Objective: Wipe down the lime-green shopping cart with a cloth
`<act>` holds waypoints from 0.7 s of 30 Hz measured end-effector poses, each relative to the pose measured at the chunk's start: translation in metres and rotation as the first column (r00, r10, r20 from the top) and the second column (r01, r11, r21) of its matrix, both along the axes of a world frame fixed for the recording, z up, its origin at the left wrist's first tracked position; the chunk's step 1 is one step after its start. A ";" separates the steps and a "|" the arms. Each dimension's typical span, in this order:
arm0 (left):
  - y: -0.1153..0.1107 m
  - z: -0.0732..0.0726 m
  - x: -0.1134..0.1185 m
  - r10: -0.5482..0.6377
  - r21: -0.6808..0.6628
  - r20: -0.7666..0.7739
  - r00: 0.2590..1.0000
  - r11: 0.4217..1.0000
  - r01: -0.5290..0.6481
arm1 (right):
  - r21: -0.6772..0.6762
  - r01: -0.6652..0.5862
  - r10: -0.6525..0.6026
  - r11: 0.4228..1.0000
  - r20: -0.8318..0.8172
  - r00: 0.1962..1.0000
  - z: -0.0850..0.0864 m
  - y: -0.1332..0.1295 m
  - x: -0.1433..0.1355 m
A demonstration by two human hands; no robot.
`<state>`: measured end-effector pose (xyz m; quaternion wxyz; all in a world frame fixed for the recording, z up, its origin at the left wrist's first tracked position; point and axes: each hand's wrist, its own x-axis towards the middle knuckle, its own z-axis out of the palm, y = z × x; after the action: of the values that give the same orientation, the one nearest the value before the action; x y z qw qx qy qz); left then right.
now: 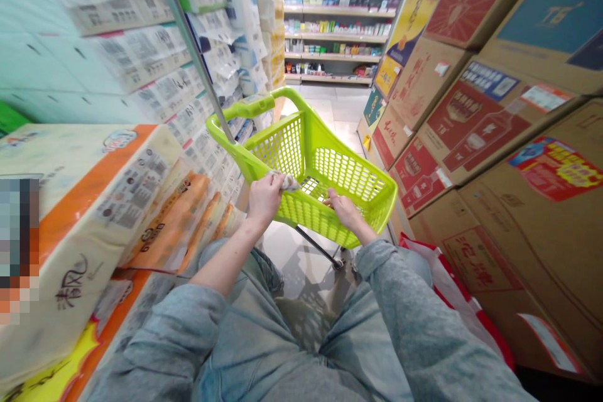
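Note:
A lime-green shopping cart basket (348, 166) stands in front of me, tilted to the right in the view. My left hand (266, 198) is closed on a crumpled whitish cloth (288, 182) at the basket's near rim. To its right, my right hand (343, 208) reaches over the same rim, with its fingers apart and nothing seen in them. The basket's mesh floor shows through between the hands, and no goods can be made out inside it.
Stacked cardboard boxes (471, 119) line the right side, with a red and white bag (452, 289) below. Wrapped paper packs (155, 69) are piled on the left. Shelves of small products (339, 34) stand at the far end. A metal pole (200, 66) rises beside the cart.

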<state>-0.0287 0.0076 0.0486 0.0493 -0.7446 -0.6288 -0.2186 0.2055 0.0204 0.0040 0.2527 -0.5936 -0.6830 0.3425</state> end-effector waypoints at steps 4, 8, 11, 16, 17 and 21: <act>-0.006 -0.006 0.011 -0.104 -0.052 -0.045 0.994 0.993 0.102 | -0.001 -0.004 0.004 1.000 0.023 1.000 0.000 0.000 0.002; -0.007 -0.007 0.016 -0.164 -0.100 -0.063 0.984 0.982 0.157 | 0.008 -0.005 0.005 1.000 0.025 1.000 0.000 0.000 0.003; -0.005 -0.005 0.017 -0.179 -0.108 -0.131 0.975 0.980 0.165 | 0.009 -0.001 0.001 1.000 0.031 1.000 0.000 0.000 0.003; 0.000 0.003 0.012 -0.187 -0.085 -0.202 0.962 0.981 0.173 | -0.001 0.008 -0.008 1.000 0.029 1.000 0.001 -0.001 0.002; 0.001 0.004 0.010 -0.184 -0.083 -0.210 0.960 0.982 0.170 | 0.000 0.008 -0.008 1.000 0.029 1.000 0.002 -0.001 0.001; 0.007 0.012 -0.006 -0.095 -0.046 -0.217 0.972 0.995 0.087 | -0.002 0.012 -0.012 1.000 0.031 0.999 0.001 0.000 -0.001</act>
<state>-0.0343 0.0141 0.0601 0.0948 -0.7930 -0.5885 -0.1260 0.2045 0.0200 0.0053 0.2436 -0.6032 -0.6827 0.3327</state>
